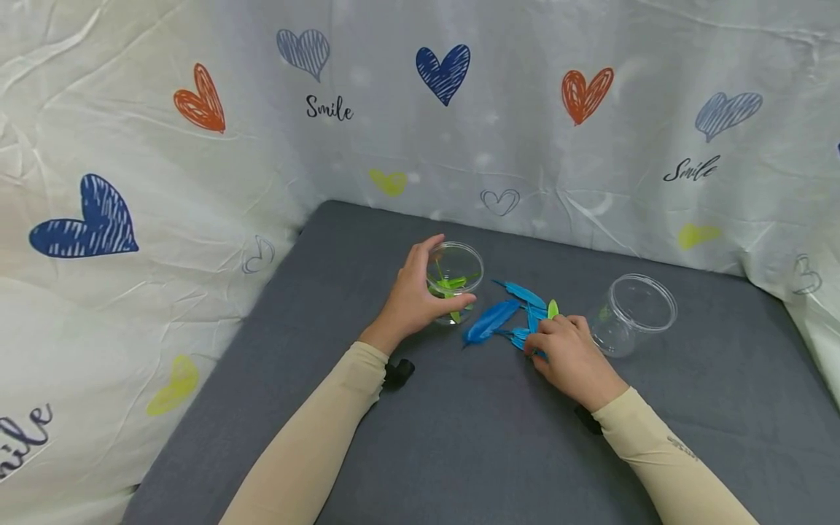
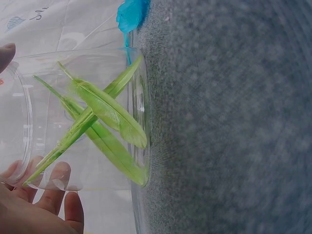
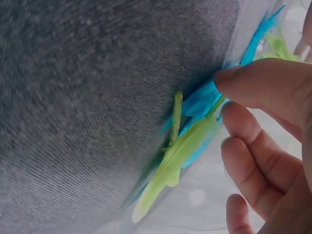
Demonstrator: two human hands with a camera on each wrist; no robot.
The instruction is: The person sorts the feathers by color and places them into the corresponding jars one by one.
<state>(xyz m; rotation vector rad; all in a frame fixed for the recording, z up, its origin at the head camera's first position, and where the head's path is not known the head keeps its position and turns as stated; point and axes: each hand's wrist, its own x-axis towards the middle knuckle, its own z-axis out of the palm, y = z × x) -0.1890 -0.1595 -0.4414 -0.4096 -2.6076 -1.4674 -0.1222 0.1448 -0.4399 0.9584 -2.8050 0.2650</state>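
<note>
A clear jar [image 2: 97, 178] is held upright on the grey table [image 1: 492, 452] by the left hand [image 1: 420, 292], whose fingers are curled round one side while the thumb is laid across the other. Three green feathers [image 2: 105, 107] are contained in it, leaned and crossed over one another against the wall. To the right of this jar, several blue feathers [image 1: 492, 321] are spread on the table in a loose cluster. The right hand [image 1: 569, 354] is set over the near right part of the cluster with its fingers bent; a loose green feather [image 3: 183, 148], laid over the blue ones, is met at its quill by the thumb and forefinger, but whether it is truly pinched cannot be told. A second green piece [image 3: 176, 117] is seen just beside it. Another clear jar [image 1: 615, 339] is placed upright beyond the right hand, near its knuckles. Both arms are covered by pale sleeves [image 1: 308, 437], and the table is backed by a white curtain [image 1: 525, 36] printed with hearts and the word "Smile"
</note>
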